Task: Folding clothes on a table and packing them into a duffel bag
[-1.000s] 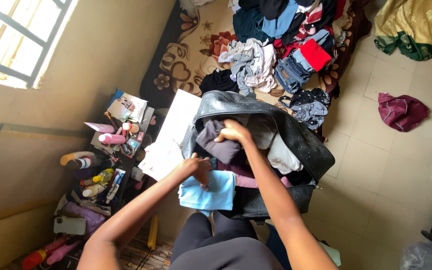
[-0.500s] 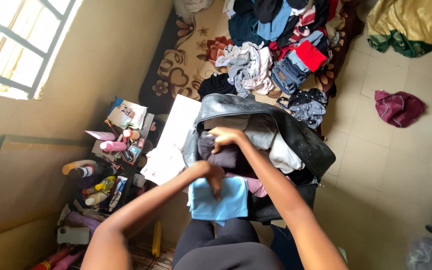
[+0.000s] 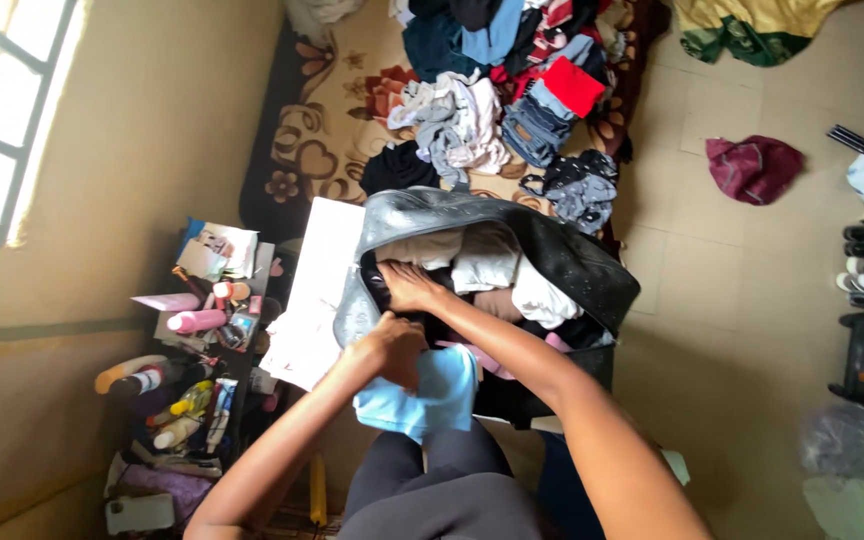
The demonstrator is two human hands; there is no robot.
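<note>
The left hand [image 3: 392, 348] is clenched on a light blue cloth [image 3: 420, 393], which hangs just below it at the near edge of the open black bag [image 3: 572, 265]. Just beyond the left hand, the right hand [image 3: 410, 286] lies flat with fingers spread, pressing down on dark clothes [image 3: 392, 300] inside the bag, with white folded garments [image 3: 492, 262] just to its right. Out past both hands, a heap of clothes [image 3: 497, 95] lies on a patterned rug [image 3: 317, 125], and bottles [image 3: 192, 320] crowd a low stand off to the left.
</note>
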